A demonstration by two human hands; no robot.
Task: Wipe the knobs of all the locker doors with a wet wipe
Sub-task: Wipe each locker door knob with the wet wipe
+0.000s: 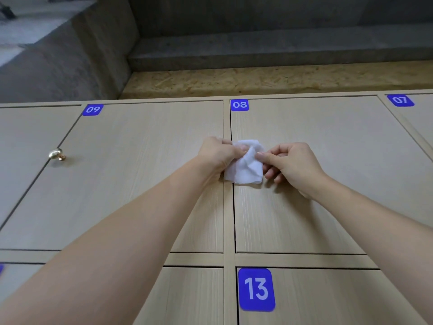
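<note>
— What sits at the centre of the frame?

— A white wet wipe (244, 164), crumpled and bunched, held up against the left edge of the locker door marked 08 (239, 105), right where that door meets the upright strip dividing it from door 09 (92, 109). Whatever knob lies beneath is hidden by the cloth.

— Who holds it?

— Both hands. The left hand (216, 152) grips the wipe's left side, its fingers (240, 150) curled and closed into the fabric. The right hand (293, 164) meets it from the other side, thumb and forefinger pinching the wipe's right fold while the remaining fingers (273, 173) curl loosely below. Bare forearms reach in from the lower corners.

— And around them?

— Pale wood-grain locker doors with blue number plates: 07 (400, 100) at the upper right, 13 (256, 289) in the row below. A brass knob (57, 154) stands out at the left edge of door 09, well apart from the hands. Above the lockers run a chipboard panel (269, 79) and grey concrete (269, 31).
</note>
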